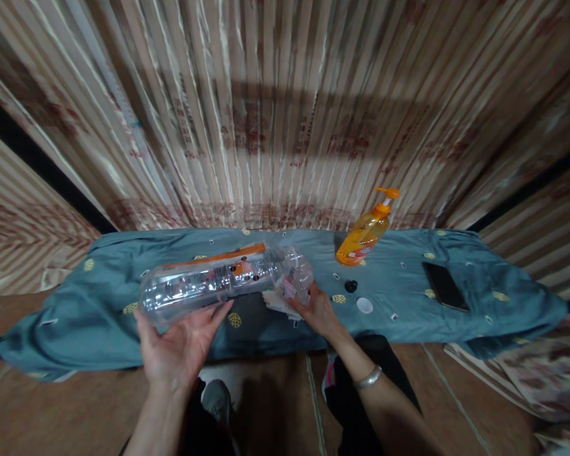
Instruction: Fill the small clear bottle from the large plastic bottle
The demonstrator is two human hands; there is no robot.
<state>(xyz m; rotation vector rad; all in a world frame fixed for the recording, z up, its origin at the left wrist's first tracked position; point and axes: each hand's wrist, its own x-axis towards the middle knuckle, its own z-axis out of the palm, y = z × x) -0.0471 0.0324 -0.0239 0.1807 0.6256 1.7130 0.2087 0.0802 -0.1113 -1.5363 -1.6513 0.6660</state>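
A large clear plastic bottle [213, 282] with an orange-edged label lies on its side above a teal cloth [99, 304]. My left hand [178, 345] cups the bottle's base end from below, palm up, fingers wrapped under it. My right hand [313, 307] grips the bottle's neck end, with a piece of white cloth or paper [278, 301] under its fingers. A silver bracelet [368, 378] sits on my right wrist.
An orange pump bottle [367, 233] stands at the back right of the cloth. A small black cap [351, 286] and a white cap [364, 306] lie near my right hand. A dark phone [445, 286] rests farther right. Striped curtains [285, 114] hang behind.
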